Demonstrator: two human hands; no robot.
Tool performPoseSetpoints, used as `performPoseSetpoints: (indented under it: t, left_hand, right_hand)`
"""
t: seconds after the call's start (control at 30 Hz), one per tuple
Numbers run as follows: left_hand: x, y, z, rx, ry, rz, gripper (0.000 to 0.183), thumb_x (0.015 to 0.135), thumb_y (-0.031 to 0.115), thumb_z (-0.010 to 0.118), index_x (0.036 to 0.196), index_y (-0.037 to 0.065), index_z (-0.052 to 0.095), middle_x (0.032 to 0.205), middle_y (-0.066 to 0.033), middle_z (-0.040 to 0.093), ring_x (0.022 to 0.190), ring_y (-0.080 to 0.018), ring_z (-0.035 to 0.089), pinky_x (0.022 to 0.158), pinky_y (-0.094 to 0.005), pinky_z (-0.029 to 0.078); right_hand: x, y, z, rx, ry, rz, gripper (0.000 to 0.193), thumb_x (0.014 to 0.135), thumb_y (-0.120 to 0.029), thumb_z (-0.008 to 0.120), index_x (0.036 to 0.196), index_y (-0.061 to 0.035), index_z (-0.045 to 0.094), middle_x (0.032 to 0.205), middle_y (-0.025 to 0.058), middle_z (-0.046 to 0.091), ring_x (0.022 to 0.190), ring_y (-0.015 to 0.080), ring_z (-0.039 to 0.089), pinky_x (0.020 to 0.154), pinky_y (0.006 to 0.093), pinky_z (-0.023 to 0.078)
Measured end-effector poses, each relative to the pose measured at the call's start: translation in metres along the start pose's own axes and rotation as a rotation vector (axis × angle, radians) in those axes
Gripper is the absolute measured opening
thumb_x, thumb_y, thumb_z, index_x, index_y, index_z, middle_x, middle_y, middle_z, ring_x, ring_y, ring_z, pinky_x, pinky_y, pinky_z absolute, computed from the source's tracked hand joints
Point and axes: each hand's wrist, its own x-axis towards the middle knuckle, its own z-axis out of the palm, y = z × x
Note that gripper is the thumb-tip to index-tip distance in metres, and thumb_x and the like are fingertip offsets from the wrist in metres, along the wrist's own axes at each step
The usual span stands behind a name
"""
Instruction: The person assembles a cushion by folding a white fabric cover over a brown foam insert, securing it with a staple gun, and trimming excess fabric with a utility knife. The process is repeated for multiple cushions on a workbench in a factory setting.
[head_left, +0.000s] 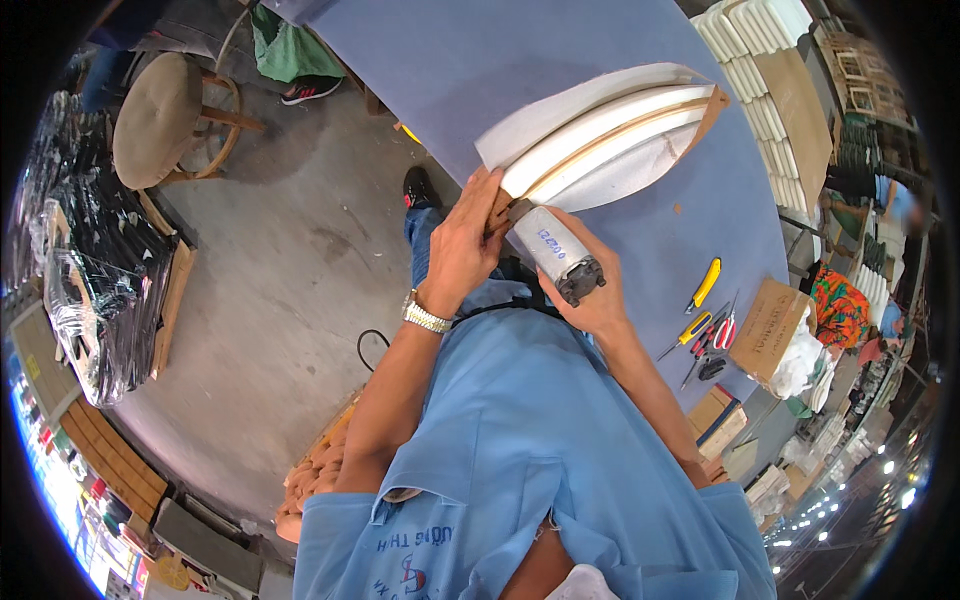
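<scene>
The left hand (463,237) is closed on the wooden near end of the padded frame (606,135), which stretches from the table's (410,65) near edge toward its right edge. The right hand (600,285) grips the staple gun (548,243), nose at that end, whether touching I cannot tell. Cutter (705,284) and screwdriver (689,332) lie toward the near right corner, beside a box (770,335).

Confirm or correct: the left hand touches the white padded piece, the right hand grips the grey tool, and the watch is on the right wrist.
Not quite: the head view shows the watch on the left wrist. The left hand touches the white padded piece, and the right hand grips the grey tool.
</scene>
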Motion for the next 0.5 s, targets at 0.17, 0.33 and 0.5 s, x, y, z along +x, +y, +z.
performPoseSetpoints:
  t: [0.17, 0.33, 0.5]
  left_hand:
    - [0.001, 0.004, 0.003, 0.024, 0.077, 0.105, 0.085, 0.077, -0.011, 0.07, 0.155, 0.016, 0.049, 0.149, -0.0244, 0.056, 0.138, -0.0398, 0.054, 0.104, -0.0461, 0.057]
    - [0.001, 0.004, 0.005, 0.051, 0.043, 0.069, 0.085, 0.076, -0.011, 0.072, 0.154, 0.014, 0.05, 0.154, -0.0199, 0.053, 0.14, -0.0393, 0.052, 0.103, -0.0438, 0.057]
    - [0.002, 0.01, 0.002, 0.044, 0.037, 0.031, 0.079, 0.079, -0.008, 0.068, 0.154, 0.015, 0.052, 0.148, -0.0219, 0.058, 0.136, -0.0395, 0.056, 0.1, -0.0447, 0.058]
  right_hand:
    - [-0.01, -0.009, -0.006, 0.011, 0.005, -0.023, 0.064, 0.075, 0.0, 0.072, 0.138, -0.0016, 0.063, 0.129, 0.0209, 0.071, 0.115, 0.0343, 0.072, 0.097, 0.0377, 0.056]
    - [-0.011, 0.003, 0.001, 0.004, 0.016, -0.046, 0.064, 0.075, 0.0, 0.075, 0.138, -0.0015, 0.063, 0.129, 0.0208, 0.071, 0.116, 0.0342, 0.072, 0.098, 0.0378, 0.056]
    - [-0.012, 0.008, 0.004, 0.064, 0.006, -0.04, 0.063, 0.076, -0.001, 0.075, 0.138, -0.0013, 0.063, 0.129, 0.0207, 0.071, 0.117, 0.0335, 0.072, 0.099, 0.0376, 0.056]
